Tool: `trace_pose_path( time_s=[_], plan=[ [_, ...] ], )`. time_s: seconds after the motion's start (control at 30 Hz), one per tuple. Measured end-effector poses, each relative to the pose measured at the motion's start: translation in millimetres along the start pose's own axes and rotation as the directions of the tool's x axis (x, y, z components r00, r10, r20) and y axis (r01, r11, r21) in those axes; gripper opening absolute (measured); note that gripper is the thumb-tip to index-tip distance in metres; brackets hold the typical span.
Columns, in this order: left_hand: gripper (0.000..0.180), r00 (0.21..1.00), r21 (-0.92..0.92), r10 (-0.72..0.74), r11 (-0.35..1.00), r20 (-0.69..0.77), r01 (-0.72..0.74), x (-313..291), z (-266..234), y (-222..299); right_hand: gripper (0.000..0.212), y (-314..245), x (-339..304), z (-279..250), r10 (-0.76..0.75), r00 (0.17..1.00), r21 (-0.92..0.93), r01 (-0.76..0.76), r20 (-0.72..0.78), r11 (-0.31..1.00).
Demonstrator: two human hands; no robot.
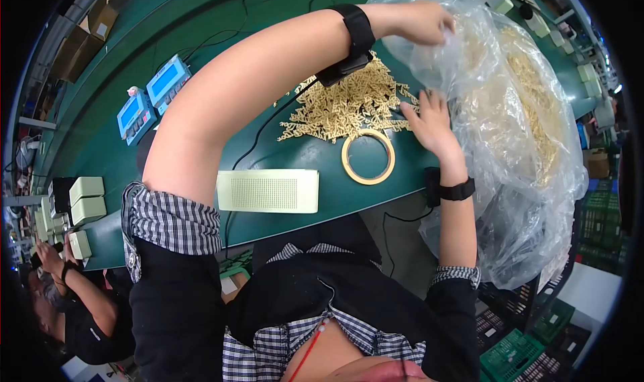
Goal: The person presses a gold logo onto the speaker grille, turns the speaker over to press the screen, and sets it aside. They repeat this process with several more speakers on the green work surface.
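Note:
My left hand (424, 23) reaches far across the table to the top of a large clear plastic bag (469, 66). Its fingers are curled at the bag's film, their tips slightly blurred, and seem to grip it. Many small beige, curly pieces (537, 107) show through the bag. A heap of the same kind of pieces (355, 93) lies loose on the green table (295, 157). At the heap's right edge, between it and the bag, my right hand (435, 123) rests with fingers spread, holding nothing. A roll of beige tape (368, 179) lies flat just in front of the heap.
A pale green perforated box (268, 191) stands by the table's near edge. Two blue devices with displays (135, 117) sit at left, with dark cables. Another person's hand (50, 258) shows at far left beside pale boxes (87, 201). Green crates (513, 355) stand at lower right.

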State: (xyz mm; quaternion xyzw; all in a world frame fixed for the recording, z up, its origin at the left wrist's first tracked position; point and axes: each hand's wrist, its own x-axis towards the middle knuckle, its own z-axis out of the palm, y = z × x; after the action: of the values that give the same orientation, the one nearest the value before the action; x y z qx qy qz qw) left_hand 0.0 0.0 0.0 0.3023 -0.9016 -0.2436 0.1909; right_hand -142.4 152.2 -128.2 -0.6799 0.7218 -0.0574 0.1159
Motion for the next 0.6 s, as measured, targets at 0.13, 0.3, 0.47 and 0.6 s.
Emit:
trace_pose_path(
  time_s=[0.13, 0.3, 0.47, 0.6],
  plan=[
    [0.073, 0.977, 0.124, 0.032, 0.991, 0.210, -0.059, -72, -9, 36, 0.066, -26, -24, -12, -0.390, 0.916, 0.296, 0.398, -0.088, 0.868],
    [0.065, 0.991, 0.258, 0.127, 0.957, 0.033, -0.131, -209, -68, 75, 0.052, -49, -38, -29, -0.534, 0.826, 0.293, 0.564, -0.182, 0.772],
    [0.065, 0.973, 0.176, -0.190, 0.961, -0.130, 0.211, -343, -86, 115, 0.042, -87, -75, -30, -0.642, 0.724, 0.180, 0.687, -0.251, 0.705],
    [0.063, 0.893, 0.039, -0.411, 0.905, -0.182, 0.425, -418, -42, 127, 0.035, -112, -75, -22, -0.735, 0.602, 0.110, 0.791, -0.312, 0.601]
  ],
)
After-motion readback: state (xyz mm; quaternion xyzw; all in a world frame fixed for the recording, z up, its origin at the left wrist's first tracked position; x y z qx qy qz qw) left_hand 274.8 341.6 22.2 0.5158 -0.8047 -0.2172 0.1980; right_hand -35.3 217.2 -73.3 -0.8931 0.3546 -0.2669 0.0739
